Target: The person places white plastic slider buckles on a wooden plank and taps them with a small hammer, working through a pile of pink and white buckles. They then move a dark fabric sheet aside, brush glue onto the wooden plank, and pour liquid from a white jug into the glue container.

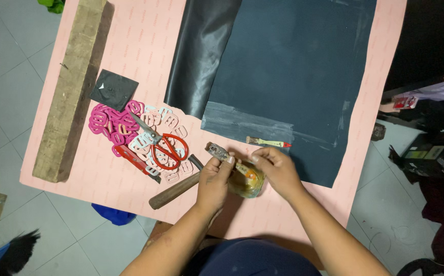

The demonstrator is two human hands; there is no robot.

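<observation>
Right now I judge I'm loading glue: my left hand (213, 181) grips a brush (232, 159) over the glue jar (247, 183), right hand (277, 167) clasping that jar, just below the dark sheet (293, 76). Next move needs a steady lift.

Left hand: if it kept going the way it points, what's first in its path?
The left hand points up the table and slightly right. First in line looks like the taped near edge of the dark sheet. The small brush lies right of that line. Depth is unclear.
</observation>
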